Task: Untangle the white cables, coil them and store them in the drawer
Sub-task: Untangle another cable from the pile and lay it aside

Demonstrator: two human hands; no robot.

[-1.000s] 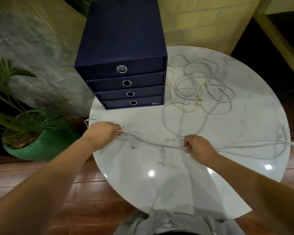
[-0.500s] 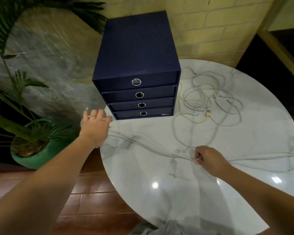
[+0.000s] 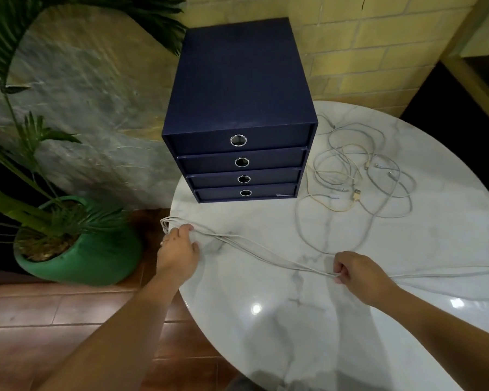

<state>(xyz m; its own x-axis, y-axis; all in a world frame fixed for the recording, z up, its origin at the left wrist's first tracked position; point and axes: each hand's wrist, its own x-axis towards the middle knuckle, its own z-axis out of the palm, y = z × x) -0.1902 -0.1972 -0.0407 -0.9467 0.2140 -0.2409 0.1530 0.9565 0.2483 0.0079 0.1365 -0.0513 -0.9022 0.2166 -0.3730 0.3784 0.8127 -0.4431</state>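
Head view is filled at lower right by a round marble bench (image 3: 350, 334). A navy drawer unit (image 3: 237, 88), with all four drawers closed, is seen at upper centre, and a green potted plant (image 3: 76, 258) at left. A loose cable tangle (image 3: 359, 176) is spread right of the unit. A stretched cable bundle (image 3: 266, 253) is gripped at its looped end by curled fingers of the left hand (image 3: 178, 253) at centre-left, and pinched by fingers of the right hand (image 3: 359, 273) at centre-right.

The bench (image 3: 336, 334) is white marble with grey veins. The drawer unit (image 3: 237, 80) is plain navy blue, and its 4 ring pulls (image 3: 238, 140) are silver. The white cables (image 3: 266, 256) look pale grey-white, and 1 yellowish cable (image 3: 356, 194) lies among them. The pot (image 3: 91, 258) is green, the floor (image 3: 40, 320) red-brown tile, the wall (image 3: 364, 52) yellow brick.
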